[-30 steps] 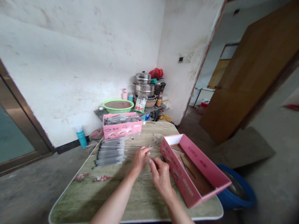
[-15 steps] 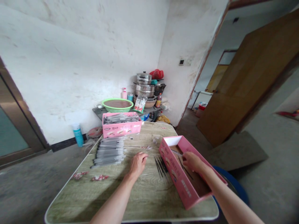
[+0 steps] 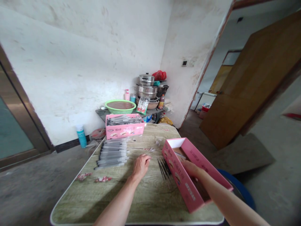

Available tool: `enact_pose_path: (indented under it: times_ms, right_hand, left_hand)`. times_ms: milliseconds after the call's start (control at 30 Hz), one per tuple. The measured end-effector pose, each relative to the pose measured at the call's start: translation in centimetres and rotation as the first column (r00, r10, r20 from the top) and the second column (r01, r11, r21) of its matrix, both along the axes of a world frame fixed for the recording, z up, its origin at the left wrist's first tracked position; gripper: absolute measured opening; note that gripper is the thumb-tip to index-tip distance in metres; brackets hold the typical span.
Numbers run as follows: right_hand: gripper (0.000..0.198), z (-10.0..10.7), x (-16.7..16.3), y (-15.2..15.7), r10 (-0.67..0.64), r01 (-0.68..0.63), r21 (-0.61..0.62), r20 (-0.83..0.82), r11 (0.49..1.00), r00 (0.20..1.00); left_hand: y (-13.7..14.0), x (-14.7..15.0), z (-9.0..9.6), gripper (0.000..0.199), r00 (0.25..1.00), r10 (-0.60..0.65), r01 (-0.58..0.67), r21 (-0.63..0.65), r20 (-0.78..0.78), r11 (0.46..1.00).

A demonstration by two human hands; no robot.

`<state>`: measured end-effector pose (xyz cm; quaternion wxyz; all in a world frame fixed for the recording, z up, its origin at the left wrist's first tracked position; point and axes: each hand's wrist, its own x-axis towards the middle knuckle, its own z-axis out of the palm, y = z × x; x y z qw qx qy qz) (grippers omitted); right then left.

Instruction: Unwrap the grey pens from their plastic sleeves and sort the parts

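Note:
My left hand (image 3: 141,165) rests on the table with its fingers curled closed; whatever may be in them is hidden. My right hand (image 3: 191,169) reaches down inside the long pink box (image 3: 180,175), its fingers hidden behind the near wall. A few thin sticks (image 3: 180,155) show on the box's brown bottom. Between my hands, several slim black sticks (image 3: 163,168) lie loose beside the box. To the left is a neat row of translucent, pen-like sticks (image 3: 113,153) with dark ends. Behind it a second pink box (image 3: 125,130) is filled with similar sticks.
The wood-patterned table (image 3: 94,201) has a pale rim. Past its far edge are a green basin (image 3: 120,110), stacked steel pots (image 3: 147,89) and bottles. A blue-capped spray can (image 3: 81,137) stands on the floor at left. A wooden door (image 3: 246,84) hangs open at right.
My right hand has gone lower into the pink box, and its fingers have dropped out of sight. My left hand stays curled in the same place. The whole view has shifted slightly.

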<state>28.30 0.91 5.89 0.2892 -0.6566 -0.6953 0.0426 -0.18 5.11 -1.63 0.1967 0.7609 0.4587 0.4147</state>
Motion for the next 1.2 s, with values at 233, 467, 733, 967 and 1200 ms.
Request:
enact_pose_path:
  times_ms: [233, 467, 733, 967, 1200]
  right_hand:
    - [0.027, 1.9, 1.1, 0.7, 0.019, 0.027, -0.292, 0.154, 0.956, 0.988]
    - [0.021, 7.3, -3.1, -1.2, -0.064, 0.062, 0.020, 0.146, 0.998, 0.987]
    - [0.039, -3.9, -12.8, -5.7, 0.043, -0.023, 0.188, -0.106, 0.982, 0.993]
    - [0.043, -8.3, -11.9, -5.9, -0.094, 0.141, 0.233, -0.201, 0.962, 0.975]
    - [0.042, -7.9, -12.1, -5.9, -0.089, 0.135, 0.180, -0.242, 0.974, 0.966]
  left_hand:
    - [-0.1, -0.1, 0.1, 0.025, 1.000, 0.005, -0.005, -0.010, -0.013, 1.000]
    - [-0.2, 0.1, 0.3, 0.024, 1.000, -0.002, 0.002, -0.037, -0.005, 0.999]
    - [-0.5, 0.1, 0.7, 0.020, 0.998, -0.058, 0.057, -0.024, -0.025, 0.998]
    - [-2.2, 2.0, 1.7, 0.024, 0.913, -0.367, 0.382, 0.054, -0.180, 0.923]
    - [-2.5, 2.4, 2.2, 0.016, 0.895, -0.359, 0.384, 0.049, -0.265, 0.922]
